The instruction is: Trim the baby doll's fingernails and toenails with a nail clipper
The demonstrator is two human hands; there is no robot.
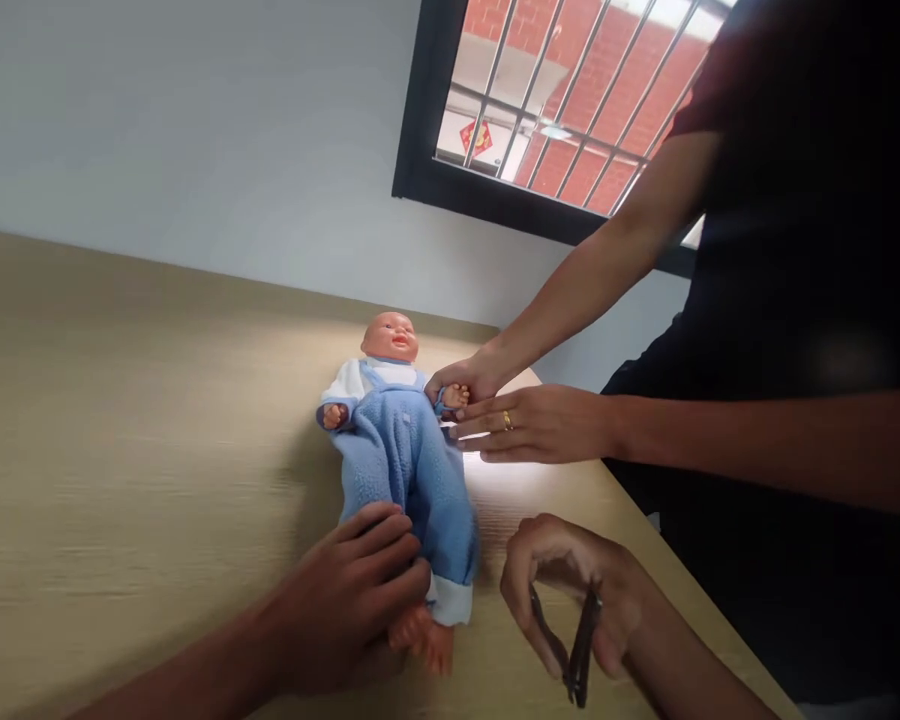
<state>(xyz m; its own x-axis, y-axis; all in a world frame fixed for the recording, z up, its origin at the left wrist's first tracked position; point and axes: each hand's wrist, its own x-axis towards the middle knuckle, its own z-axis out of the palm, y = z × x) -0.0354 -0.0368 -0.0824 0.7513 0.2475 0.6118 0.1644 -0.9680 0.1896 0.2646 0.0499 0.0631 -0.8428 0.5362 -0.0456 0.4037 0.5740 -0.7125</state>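
A baby doll [390,440] in pale blue overalls and a white shirt lies on its back, its head toward the wall. My left hand [356,590] is closed round one of the doll's lower legs, just above the bare feet. To the right of the feet, my right hand [600,570] grips a dark metal nail clipper [585,645] between thumb and fingers, its joined end pointing down. The clipper is apart from the doll. Another person's hand [484,375] holds the doll's wrist, and a second hand [544,425] with a gold ring reaches alongside it.
The doll lies on a light wooden table [135,420] with its right edge slanting toward me. A person in dark clothes [817,250] stands close along that edge. Behind are a pale wall [195,130] and a barred window [570,110].
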